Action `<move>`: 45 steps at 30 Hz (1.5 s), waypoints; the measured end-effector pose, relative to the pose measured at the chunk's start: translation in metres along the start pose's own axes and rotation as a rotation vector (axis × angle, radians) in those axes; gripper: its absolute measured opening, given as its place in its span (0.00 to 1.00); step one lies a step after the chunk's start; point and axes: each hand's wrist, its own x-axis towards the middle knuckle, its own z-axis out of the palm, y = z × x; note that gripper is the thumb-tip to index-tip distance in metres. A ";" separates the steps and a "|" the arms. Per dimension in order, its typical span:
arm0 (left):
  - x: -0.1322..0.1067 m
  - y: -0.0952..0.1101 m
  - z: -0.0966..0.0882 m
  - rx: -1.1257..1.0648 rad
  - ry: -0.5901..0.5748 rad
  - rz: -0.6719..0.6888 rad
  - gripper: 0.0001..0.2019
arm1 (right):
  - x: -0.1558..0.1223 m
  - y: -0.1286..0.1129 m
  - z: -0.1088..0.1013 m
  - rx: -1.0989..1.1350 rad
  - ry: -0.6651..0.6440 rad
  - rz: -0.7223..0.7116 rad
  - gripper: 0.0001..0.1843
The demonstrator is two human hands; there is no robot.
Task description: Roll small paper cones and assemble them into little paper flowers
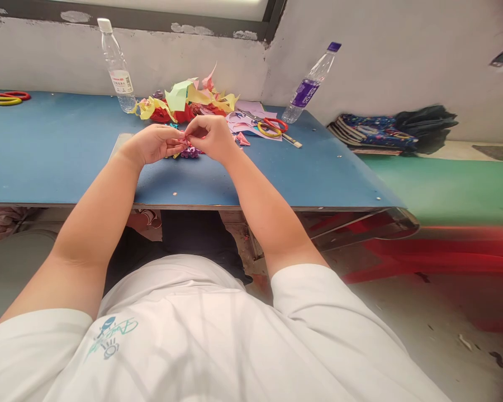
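Observation:
My left hand and my right hand meet above the blue table. Both pinch a small pinkish-red piece of paper between their fingertips; its exact shape is mostly hidden. Just below the fingers lies a small purple curled paper piece, partly covered by my hands. Behind them is a heap of crumpled yellow, green, red and pink paper. Small folded pink pieces rest to the right of my right hand.
Scissors with red and yellow handles lie on paper sheets at right, and a second pair sits far left. Two plastic bottles, one white-capped and one purple-capped, stand near the wall. A stack of cloth is beyond the table's right edge.

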 end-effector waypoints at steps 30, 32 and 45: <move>-0.001 0.000 0.005 -0.112 0.057 0.101 0.08 | 0.004 0.013 0.007 -0.067 0.053 0.067 0.35; -0.002 -0.002 0.004 -0.087 0.015 0.096 0.10 | 0.004 0.012 0.008 -0.055 0.065 0.064 0.37; 0.002 0.001 0.002 -0.079 0.095 0.084 0.10 | 0.006 0.000 0.004 -0.037 0.063 0.054 0.36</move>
